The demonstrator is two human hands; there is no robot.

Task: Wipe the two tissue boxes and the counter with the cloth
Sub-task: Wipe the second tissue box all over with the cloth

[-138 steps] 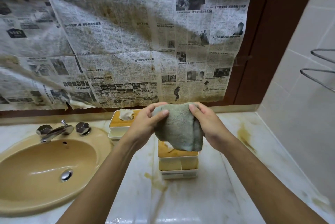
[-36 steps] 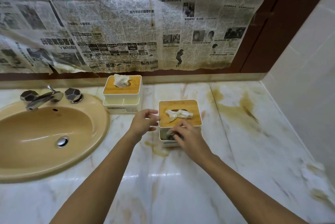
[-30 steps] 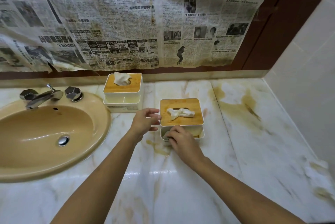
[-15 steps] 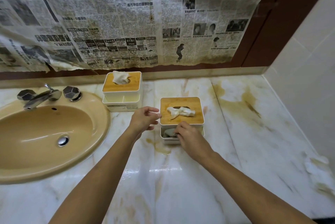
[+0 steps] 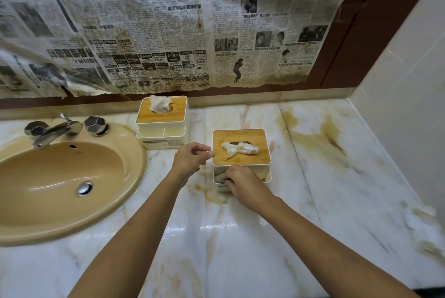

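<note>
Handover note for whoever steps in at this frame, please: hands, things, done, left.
Left hand: fingertips touch the near tissue box at its left edge.
Right hand: grips the cloth, pressed into that box's front tray.
Far tissue box stands by the wall, beside the sink.
Done: near box under way.
Left: far box, then the stained counter.

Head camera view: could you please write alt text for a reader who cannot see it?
The right hand holds a grey cloth in the front tray of the nearer tissue box; the left hand touches its lid edge. A second tissue box stands behind on the stained counter.
</note>
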